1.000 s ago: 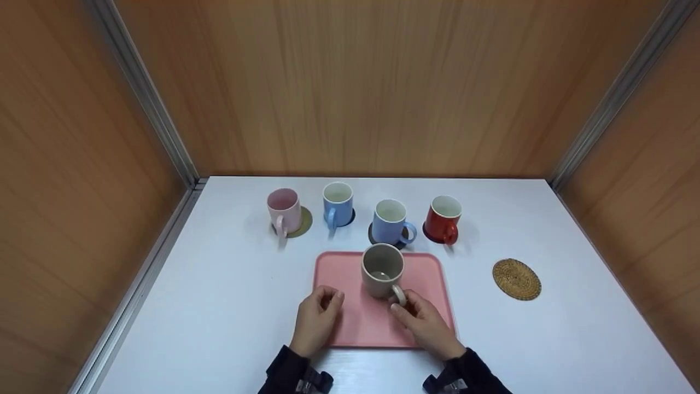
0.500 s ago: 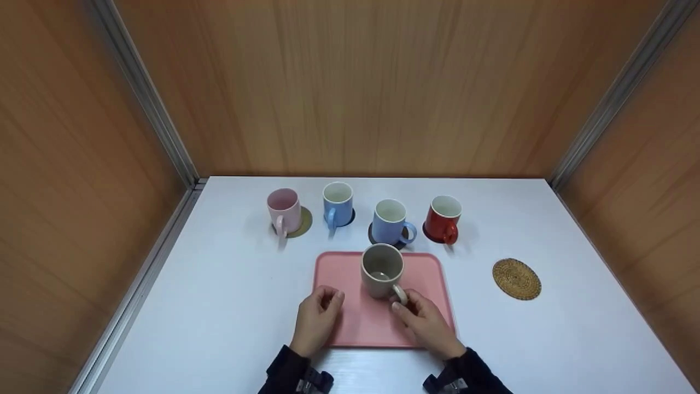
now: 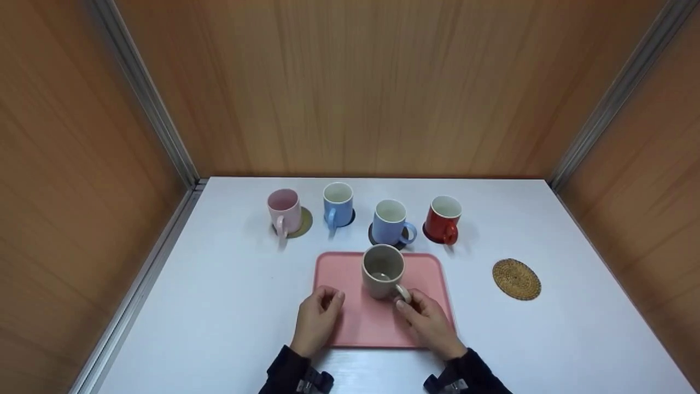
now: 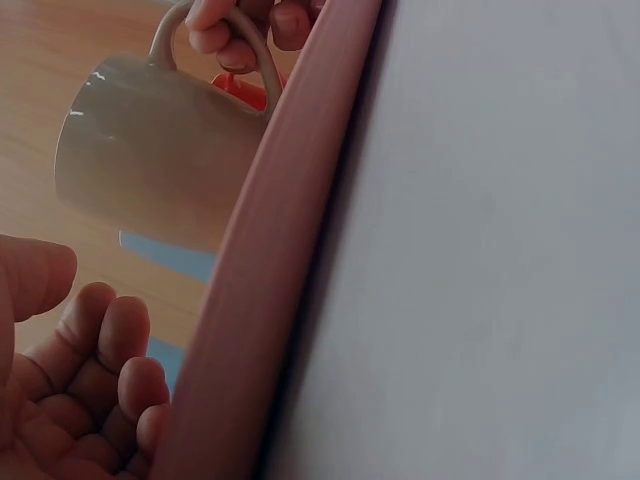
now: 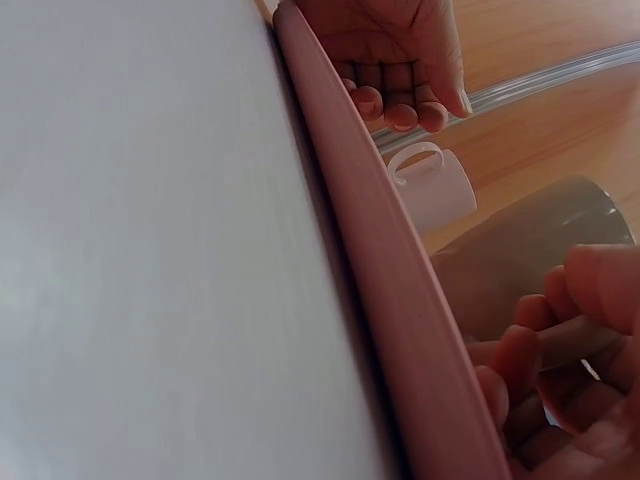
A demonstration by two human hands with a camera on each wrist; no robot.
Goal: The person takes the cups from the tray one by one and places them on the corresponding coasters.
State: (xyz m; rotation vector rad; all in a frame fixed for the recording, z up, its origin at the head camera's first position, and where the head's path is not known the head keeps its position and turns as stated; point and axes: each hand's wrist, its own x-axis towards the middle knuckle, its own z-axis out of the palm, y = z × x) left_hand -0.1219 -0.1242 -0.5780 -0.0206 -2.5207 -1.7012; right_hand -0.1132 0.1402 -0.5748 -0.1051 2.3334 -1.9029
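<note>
A grey-beige mug point(image 3: 382, 271) stands upright on the pink tray point(image 3: 339, 268), its handle turned toward the near right. My right hand point(image 3: 429, 322) holds that handle, with thumb and fingers curled about it, as the right wrist view shows of the mug point(image 5: 530, 240) up close. Over the tray's left side rests my left hand point(image 3: 316, 320), fingers loosely curled and nothing in them. In the left wrist view its fingers point(image 4: 125, 325) lie apart from the mug.
Behind the tray stand a pink mug point(image 3: 284, 210), a blue mug point(image 3: 338, 205), another blue mug point(image 3: 388, 224) and a red mug point(image 3: 442, 219), each on a coaster. A bare woven coaster point(image 3: 517, 279) lies at right. Wooden panels point(image 3: 350, 87) enclose the white table point(image 3: 219, 306).
The mug's handle has swung slightly to the right, and my right hand's fingertips have shifted right with it. My left hand has stayed in place.
</note>
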